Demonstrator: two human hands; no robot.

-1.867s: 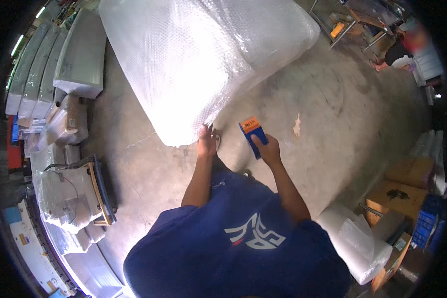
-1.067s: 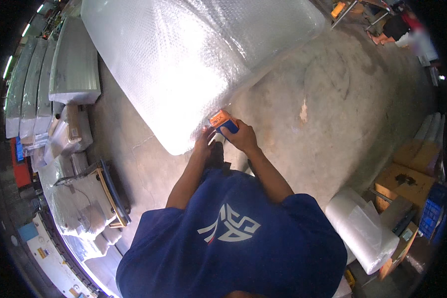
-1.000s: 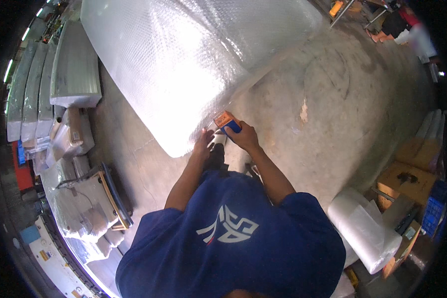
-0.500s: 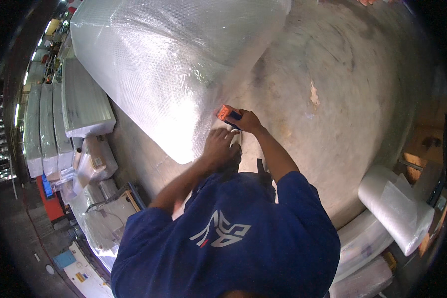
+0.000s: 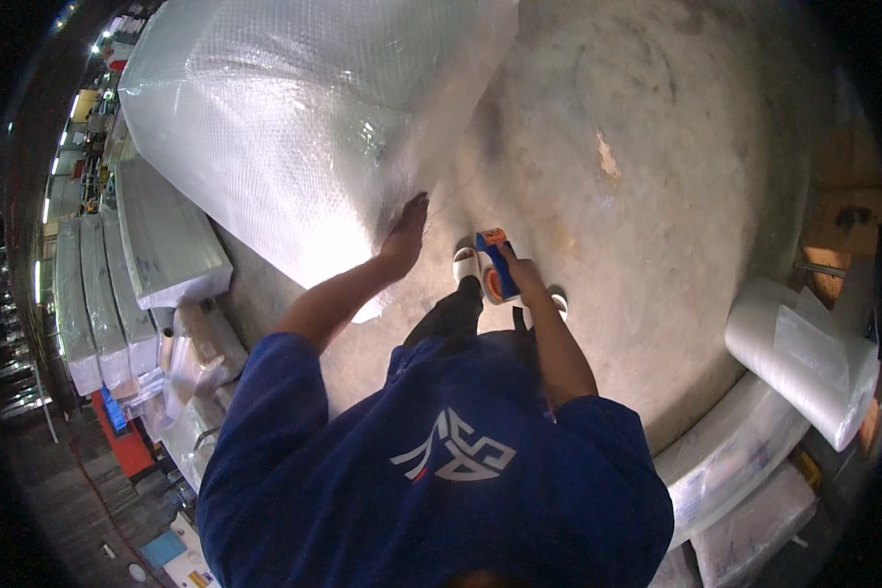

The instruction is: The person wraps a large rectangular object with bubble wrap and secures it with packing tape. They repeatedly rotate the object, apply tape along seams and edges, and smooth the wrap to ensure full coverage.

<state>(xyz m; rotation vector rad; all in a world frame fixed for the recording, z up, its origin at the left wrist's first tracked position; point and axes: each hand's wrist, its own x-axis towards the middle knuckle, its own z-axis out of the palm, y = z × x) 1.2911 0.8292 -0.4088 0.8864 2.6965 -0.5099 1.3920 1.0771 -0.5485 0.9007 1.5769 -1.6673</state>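
A large bubble-wrapped package (image 5: 274,118) stands in front of me, its clear wrap shining at the near corner. My left hand (image 5: 405,238) lies with fingers stretched out along the package's right side, near that corner; it appears to touch the wrap, and its far fingers are partly hidden in shade. Lower and to the right, apart from the package, my right hand (image 5: 524,277) grips an orange and blue tape dispenser (image 5: 490,252). A roll of tape shows on the dispenser's lower side. My feet in light sandals are below it.
Wrapped long packages (image 5: 171,235) stand on the left, beside a red box (image 5: 125,449). A bubble wrap roll (image 5: 804,363) lies at the right on other wrapped goods (image 5: 730,470). Cardboard boxes (image 5: 843,230) are at the right rim. Concrete floor (image 5: 647,245) spreads ahead.
My right hand has drawn the tape dispenser away from the package, down and to the right. My left hand has moved up along the wrap's side, its fingers now straightened.
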